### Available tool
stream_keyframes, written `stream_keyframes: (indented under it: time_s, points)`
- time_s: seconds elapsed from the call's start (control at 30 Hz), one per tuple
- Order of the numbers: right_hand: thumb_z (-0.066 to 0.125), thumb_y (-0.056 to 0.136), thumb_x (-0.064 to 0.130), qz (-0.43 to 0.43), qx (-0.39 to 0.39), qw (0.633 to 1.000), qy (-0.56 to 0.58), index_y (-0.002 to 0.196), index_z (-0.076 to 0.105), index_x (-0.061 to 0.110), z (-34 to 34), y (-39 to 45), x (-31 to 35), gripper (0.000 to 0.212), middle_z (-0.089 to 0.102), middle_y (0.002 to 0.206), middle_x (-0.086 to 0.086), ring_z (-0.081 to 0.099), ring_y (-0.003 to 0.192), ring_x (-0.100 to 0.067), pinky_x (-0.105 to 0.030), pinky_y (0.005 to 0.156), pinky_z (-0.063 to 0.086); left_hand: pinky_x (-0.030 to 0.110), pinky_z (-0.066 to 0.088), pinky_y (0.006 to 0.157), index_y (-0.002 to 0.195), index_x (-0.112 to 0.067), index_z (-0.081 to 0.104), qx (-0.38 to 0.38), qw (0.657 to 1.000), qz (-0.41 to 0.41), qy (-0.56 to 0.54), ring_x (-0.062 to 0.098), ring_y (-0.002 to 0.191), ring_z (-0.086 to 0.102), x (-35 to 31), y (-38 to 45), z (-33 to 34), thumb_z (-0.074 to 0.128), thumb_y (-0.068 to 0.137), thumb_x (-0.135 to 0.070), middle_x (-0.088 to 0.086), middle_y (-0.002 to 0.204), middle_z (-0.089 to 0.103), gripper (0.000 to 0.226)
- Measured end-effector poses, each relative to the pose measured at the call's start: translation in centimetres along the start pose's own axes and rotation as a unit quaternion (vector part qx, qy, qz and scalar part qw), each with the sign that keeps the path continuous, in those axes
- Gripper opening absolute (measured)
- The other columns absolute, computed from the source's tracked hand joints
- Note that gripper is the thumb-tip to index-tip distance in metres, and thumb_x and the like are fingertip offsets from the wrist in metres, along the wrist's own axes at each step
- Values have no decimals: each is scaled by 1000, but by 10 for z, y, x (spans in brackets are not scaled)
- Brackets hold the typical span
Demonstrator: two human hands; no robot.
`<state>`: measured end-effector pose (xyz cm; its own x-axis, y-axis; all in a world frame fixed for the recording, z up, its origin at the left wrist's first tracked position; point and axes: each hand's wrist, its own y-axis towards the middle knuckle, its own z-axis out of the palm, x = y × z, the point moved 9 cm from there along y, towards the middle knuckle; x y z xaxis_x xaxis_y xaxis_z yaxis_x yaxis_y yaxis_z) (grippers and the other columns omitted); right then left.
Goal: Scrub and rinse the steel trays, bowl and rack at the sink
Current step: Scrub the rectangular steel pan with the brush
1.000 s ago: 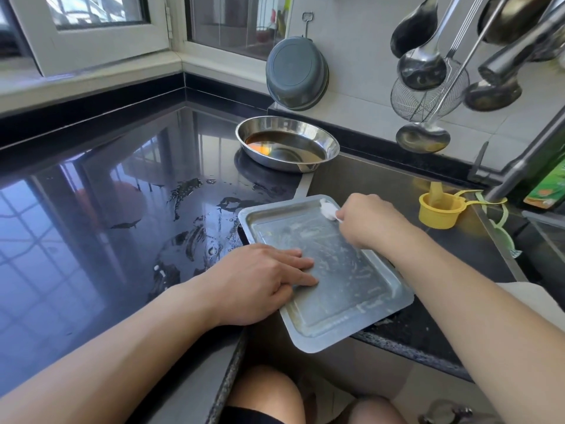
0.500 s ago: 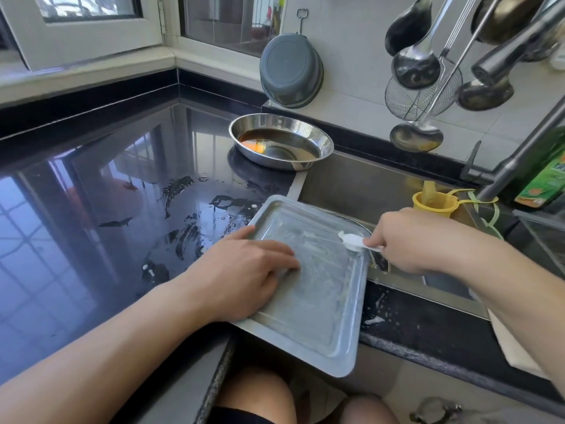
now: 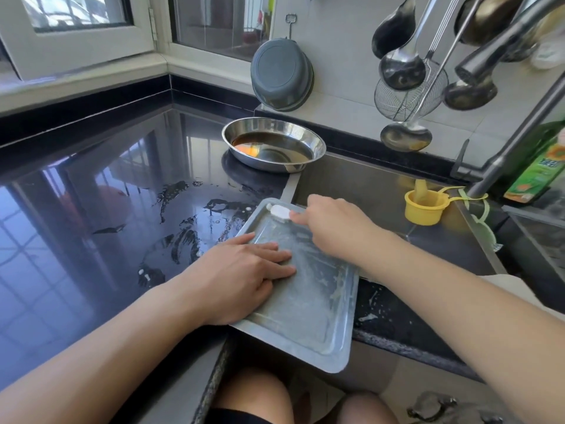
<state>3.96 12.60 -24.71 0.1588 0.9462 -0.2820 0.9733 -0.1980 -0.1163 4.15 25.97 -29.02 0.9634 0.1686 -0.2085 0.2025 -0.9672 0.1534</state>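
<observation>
A soapy steel tray (image 3: 308, 313) lies across the corner of the black counter and the sink's front edge. My left hand (image 3: 241, 276) presses flat on its left side, fingers straight. At the tray's far corner my right hand (image 3: 333, 221) grips a small white scrubber (image 3: 279, 212) and holds it against the rim. A round steel bowl (image 3: 273, 143) with brown liquid and an orange bit sits on the counter behind the tray.
The sink (image 3: 367, 185) lies to the right, with a yellow cup (image 3: 425, 206) on its rim and the faucet (image 3: 507, 154) above. Ladles and a wire strainer (image 3: 406, 96) hang on the wall. A grey basin (image 3: 281, 75) hangs nearby. Water puddles on the counter (image 3: 91, 209).
My right hand has moved the scrubber from the tray's right edge up to its far corner. The tray turned a little under my left hand, which stays pressed on it.
</observation>
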Motion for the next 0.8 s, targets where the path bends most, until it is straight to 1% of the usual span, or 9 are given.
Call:
stream_keyframes:
  time_s: [0.13,0.2,0.3,0.4,0.47,0.53,0.57,0.63,0.8]
  points:
    - [51,103,16,48,40,998,-11,147,48,44,14,-29,-49,53,42,92,5,56,81,-23,-36,60,42,38,15,129,148,-48,50,25,999,-29,-10,-1,152,30,2,1,4,25,96,-36,-24,161,38,60]
    - [52,99,10,84,86,993,-21,142,56,41,20,-47,-75,53,49,96,7,61,87,-25,-37,67,51,38,15,129,148,-49,50,21,999,-28,-19,-1,152,29,3,3,3,23,94,-36,-24,161,37,62]
    - [44,99,5,96,144,985,12,142,53,47,27,-62,-85,61,60,110,6,65,97,-23,-37,81,56,38,19,128,146,-46,55,4,999,-21,-37,0,150,33,4,3,1,29,94,-32,-25,159,41,59]
    - [47,104,17,69,114,988,71,142,53,49,27,-45,-74,50,45,95,12,61,101,-26,-39,85,54,36,39,118,137,-38,67,-40,998,9,-36,5,140,49,0,1,-7,37,93,-24,-21,144,60,55]
    - [47,105,23,63,91,989,103,142,52,51,27,-24,-58,46,51,107,5,59,110,-30,-35,85,49,34,49,108,131,-35,71,-60,998,23,-27,8,132,56,-4,1,-11,36,90,-26,-19,136,66,55]
    - [47,105,23,64,59,988,126,142,52,50,20,-1,-37,45,55,134,-4,56,121,-34,-34,89,47,30,48,109,131,-35,71,-60,997,20,-37,8,133,56,-4,0,-11,36,90,-26,-20,137,65,55]
    - [47,105,23,64,45,987,139,142,52,49,15,8,-26,45,53,140,-6,56,123,-34,-35,92,48,26,45,111,131,-36,71,-63,997,20,-41,7,133,55,-4,-1,-12,37,90,-26,-21,137,65,55]
    - [47,105,20,62,29,985,156,143,52,47,12,18,-10,47,54,139,-7,59,118,-35,-38,94,51,22,41,110,132,-37,70,-71,996,18,-44,4,134,52,-4,-3,-12,34,90,-29,-23,138,63,56]
    - [49,104,19,16,76,977,197,137,58,48,16,-1,-1,44,58,132,-5,59,113,-29,-39,96,51,32,44,115,139,-42,64,-40,998,-8,-44,3,144,44,-1,0,-10,34,93,-31,-23,152,52,57]
